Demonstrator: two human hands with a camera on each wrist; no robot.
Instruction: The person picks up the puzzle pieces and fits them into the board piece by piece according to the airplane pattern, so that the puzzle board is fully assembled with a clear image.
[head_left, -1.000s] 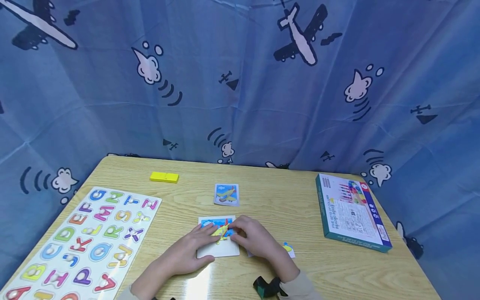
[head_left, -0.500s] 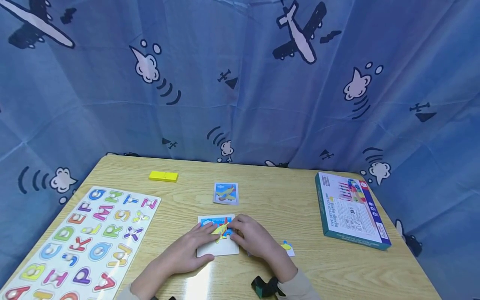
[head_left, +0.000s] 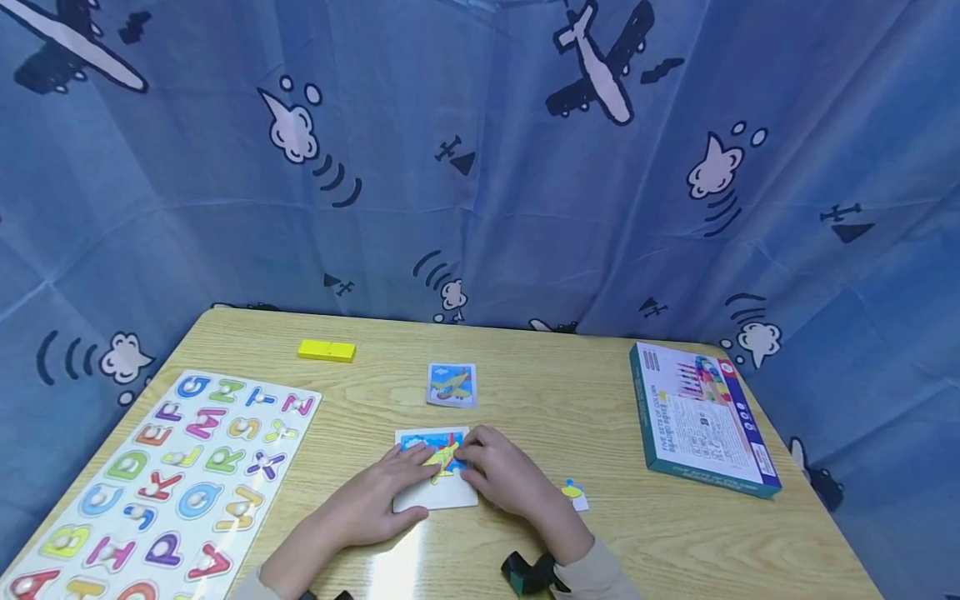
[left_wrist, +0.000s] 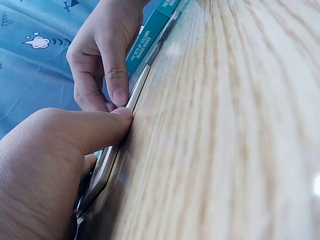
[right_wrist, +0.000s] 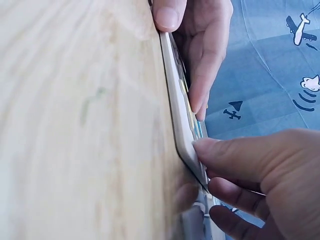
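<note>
A small white puzzle board (head_left: 438,500) lies on the table in the head view, its upper part filled with a yellow plane on blue sky. My left hand (head_left: 375,493) rests on its left side, fingers stretched over the picture. In the left wrist view, that thumb (left_wrist: 120,119) lies along the board's near edge. My right hand (head_left: 504,473) has thumb and fingers bent at the board's right side, pinching a puzzle piece there that is mostly hidden. In the right wrist view, the right thumb (right_wrist: 205,147) touches the board's edge. A loose puzzle piece (head_left: 574,493) lies beside the right wrist.
A plane picture card (head_left: 452,385) lies behind the board, and a yellow block (head_left: 327,351) farther back left. An alphabet board (head_left: 180,500) covers the table's left side. A boxed set (head_left: 705,421) sits at right. Behind hangs a blue curtain (head_left: 390,167).
The plane picture beside my right fingertips looks more closely joined than before. Both hands stay nearly in place, and the head view has shifted slightly.
</note>
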